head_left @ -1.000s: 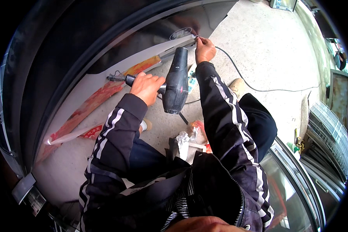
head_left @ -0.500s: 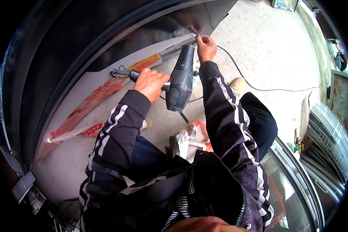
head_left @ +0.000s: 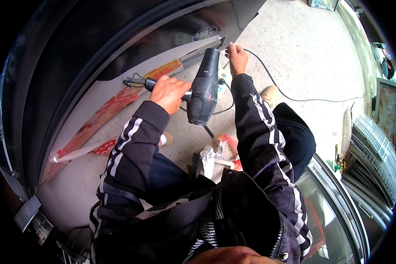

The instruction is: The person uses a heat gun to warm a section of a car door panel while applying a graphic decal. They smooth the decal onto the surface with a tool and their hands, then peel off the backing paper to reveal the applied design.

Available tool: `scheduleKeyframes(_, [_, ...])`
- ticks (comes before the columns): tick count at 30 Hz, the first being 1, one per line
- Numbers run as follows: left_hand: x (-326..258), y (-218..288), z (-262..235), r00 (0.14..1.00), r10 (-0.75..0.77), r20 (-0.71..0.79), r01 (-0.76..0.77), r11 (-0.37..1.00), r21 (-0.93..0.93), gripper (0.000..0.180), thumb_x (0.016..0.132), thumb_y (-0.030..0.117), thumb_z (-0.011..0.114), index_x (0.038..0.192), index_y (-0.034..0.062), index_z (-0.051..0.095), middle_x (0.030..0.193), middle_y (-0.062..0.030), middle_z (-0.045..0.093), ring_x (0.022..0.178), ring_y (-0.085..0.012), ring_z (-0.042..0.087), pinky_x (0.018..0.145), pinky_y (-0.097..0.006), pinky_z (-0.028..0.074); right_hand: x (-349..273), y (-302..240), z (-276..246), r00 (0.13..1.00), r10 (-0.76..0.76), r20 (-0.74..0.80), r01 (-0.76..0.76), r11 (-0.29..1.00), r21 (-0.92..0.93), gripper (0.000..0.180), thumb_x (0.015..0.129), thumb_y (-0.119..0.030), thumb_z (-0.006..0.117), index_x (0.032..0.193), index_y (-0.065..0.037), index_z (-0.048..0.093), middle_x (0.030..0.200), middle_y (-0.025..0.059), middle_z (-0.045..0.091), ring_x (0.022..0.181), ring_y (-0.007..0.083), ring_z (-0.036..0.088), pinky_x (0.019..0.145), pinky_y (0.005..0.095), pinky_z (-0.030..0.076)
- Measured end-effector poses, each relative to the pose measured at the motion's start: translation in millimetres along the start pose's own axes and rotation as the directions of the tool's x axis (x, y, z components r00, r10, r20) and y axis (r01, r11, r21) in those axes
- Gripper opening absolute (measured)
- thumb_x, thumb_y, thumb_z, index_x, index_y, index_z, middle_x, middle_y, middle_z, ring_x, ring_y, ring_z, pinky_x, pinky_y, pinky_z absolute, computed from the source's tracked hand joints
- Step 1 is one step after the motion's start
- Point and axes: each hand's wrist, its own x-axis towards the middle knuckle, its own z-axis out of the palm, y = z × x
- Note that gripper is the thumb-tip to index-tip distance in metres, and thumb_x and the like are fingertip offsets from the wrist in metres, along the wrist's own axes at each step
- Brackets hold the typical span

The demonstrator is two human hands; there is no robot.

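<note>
My left hand is wrapped round the handle of a black hair dryer. The dryer's nozzle points away from me, toward the far end of a pale strip on a glossy black cabinet panel. Just right of that strip end is my right hand, its fingers curled together and apart from the panel. Whatever those fingers may hold is hidden. Along the panel's lower part hangs a red and orange printed film, its near left end curling loose.
A white power strip lies on the floor behind the dryer, and a dark cable runs right. Crumpled white and red scraps lie between my legs. Wire racks are stacked at the right, beside a curved glass-topped case.
My right hand has come off the panel edge, moving slightly right and nearer to me. My left hand and the dryer have shifted slightly left and away. More of the power strip shows.
</note>
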Motion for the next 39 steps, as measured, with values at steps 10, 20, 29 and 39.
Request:
scheduleKeyframes(10, [-11.6,-5.5,-4.5,0.996,-0.065,0.060,0.064,0.998,0.019,0.040,0.065,0.006,0.075,0.102,0.0117,0.058,0.091,-0.0070,0.065,0.094,-0.0265,0.061,0.085,-0.039,0.042,-6.6,-13.3,24.5,0.930,-0.368,0.002,0.355,0.895,-0.269,0.025,0.077,-0.013,0.079,0.097,-0.004,0.066,0.093,0.0078,0.068,0.080,0.0175,0.067,0.075,0.0309,0.053])
scheduleKeyframes(20, [-11.5,-7.2,-6.0,0.995,-0.074,0.067,0.072,0.997,0.034,0.043,0.064,0.006,0.077,0.102,0.0114,0.059,0.091,-0.0074,0.065,0.094,-0.0266,0.061,0.085,-0.040,0.042,-20.9,-6.9,33.6,0.789,-0.613,0.032,0.572,0.715,-0.402,0.015,0.074,-0.009,0.076,0.081,-0.004,0.064,0.104,0.0125,0.058,0.084,0.0236,0.063,0.070,0.0304,0.054])
scheduleKeyframes(29, [-11.2,-5.3,-9.1,0.990,-0.090,0.106,0.085,0.995,0.051,0.042,0.067,0.006,0.077,0.105,0.0109,0.059,0.093,-0.0088,0.066,0.095,-0.0275,0.061,0.086,-0.040,0.042,-26.0,-16.6,40.1,0.935,-0.341,-0.102,0.325,0.934,-0.148,0.023,0.079,-0.011,0.078,0.087,-0.002,0.059,0.093,0.0087,0.070,0.080,0.0165,0.067,0.075,0.0290,0.053])
scheduleKeyframes(39, [-9.3,-5.1,-7.5,0.992,-0.083,0.093,0.080,0.996,0.039,0.041,0.066,0.006,0.075,0.104,0.0108,0.059,0.093,-0.0089,0.066,0.095,-0.0279,0.061,0.086,-0.040,0.042,-7.8,1.5,39.7,0.860,-0.499,-0.112,0.443,0.836,-0.325,0.014,0.079,-0.012,0.076,0.086,-0.004,0.067,0.083,0.0083,0.064,0.073,0.0202,0.064,0.070,0.0311,0.051])
